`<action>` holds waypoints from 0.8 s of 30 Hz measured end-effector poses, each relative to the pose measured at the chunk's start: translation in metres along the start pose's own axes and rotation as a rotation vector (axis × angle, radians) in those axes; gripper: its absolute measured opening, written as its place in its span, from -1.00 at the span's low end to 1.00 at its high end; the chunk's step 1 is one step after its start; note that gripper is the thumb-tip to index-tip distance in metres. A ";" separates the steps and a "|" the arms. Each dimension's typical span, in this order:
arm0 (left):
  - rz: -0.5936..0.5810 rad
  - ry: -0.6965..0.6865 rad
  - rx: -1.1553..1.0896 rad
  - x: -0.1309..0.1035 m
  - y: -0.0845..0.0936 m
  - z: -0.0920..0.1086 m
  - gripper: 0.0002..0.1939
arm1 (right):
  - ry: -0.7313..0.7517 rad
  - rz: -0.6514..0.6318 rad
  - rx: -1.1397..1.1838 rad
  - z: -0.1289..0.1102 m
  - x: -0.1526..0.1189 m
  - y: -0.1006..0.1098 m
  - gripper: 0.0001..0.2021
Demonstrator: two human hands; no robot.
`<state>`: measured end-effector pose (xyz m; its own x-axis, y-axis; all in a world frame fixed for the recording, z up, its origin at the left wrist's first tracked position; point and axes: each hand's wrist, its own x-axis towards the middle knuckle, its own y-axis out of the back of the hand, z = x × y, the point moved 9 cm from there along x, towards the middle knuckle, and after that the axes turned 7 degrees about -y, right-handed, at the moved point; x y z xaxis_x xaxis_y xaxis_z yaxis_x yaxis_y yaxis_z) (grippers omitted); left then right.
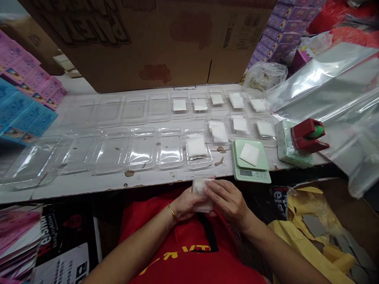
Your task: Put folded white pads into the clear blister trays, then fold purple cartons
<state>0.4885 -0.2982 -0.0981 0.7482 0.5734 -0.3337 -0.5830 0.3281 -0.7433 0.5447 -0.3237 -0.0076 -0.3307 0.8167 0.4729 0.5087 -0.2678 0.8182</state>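
**Nine clear trays carry white squares; a stack is in hand**

The left hand (185,205) grips a stack of white squares (203,195) in front of the bench (148,178), just off its near edge. The right hand (228,199) lays its bent fingers over the stack's upper face; its thumb is hidden, so whether it grips as well cannot be told.

Clear trays stand in two rows along the bench. Nine, towards the right, bear white squares: five in the far row and four in the near row, such as the near tray (207,162) with its white pile (196,146). About as many on the left, like this bare tray (140,152), have none; overlapping rims blur the count. By that measure, roughly half are filled.

Near the bench's front edge, right of the filled trays, a green kitchen scale (256,176) carries one white packet (249,154); its reading is too small to make out. Beside it, a red tape dispenser (302,134) sits on a patterned box (291,152). A big carton (148,51) stands along the far edge.
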 end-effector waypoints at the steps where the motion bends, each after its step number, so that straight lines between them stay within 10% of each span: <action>1: 0.002 -0.007 0.013 0.000 0.001 -0.001 -0.53 | -0.035 0.017 0.019 0.002 0.002 0.001 -0.64; 10: -0.101 0.003 0.182 -0.002 -0.006 0.002 -0.67 | -0.398 0.012 0.163 0.030 0.015 0.005 -0.61; 24: -0.126 0.007 0.167 -0.003 -0.004 -0.002 -0.67 | -0.228 0.077 0.084 0.018 0.007 0.006 -0.70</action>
<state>0.4890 -0.3028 -0.0951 0.8201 0.5153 -0.2488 -0.5289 0.5166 -0.6734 0.5594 -0.3104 -0.0055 -0.1047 0.8923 0.4391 0.5926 -0.2986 0.7481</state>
